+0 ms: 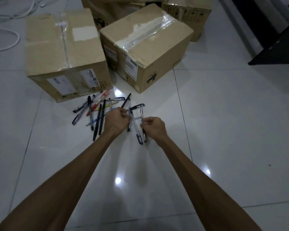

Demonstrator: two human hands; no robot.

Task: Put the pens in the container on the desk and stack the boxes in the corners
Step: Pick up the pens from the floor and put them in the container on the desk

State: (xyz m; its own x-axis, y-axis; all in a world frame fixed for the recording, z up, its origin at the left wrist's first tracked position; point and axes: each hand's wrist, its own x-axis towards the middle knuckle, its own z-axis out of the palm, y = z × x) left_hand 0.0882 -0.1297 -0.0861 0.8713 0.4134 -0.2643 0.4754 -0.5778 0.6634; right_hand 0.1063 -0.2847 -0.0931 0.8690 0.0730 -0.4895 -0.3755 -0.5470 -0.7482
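While my left hand grips a few pens, my right hand pinches one clear pen. Loose pens lie on the floor, just before two cardboard boxes.

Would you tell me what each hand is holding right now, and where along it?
The left hand grips a black pen at its lower half; the right hand pinches a clear pen near mid-barrel.

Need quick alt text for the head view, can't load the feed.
Both hands grip pens over a tiled floor: left hand holds a black pen, right hand a clear one. More pens lie scattered before two taped boxes.
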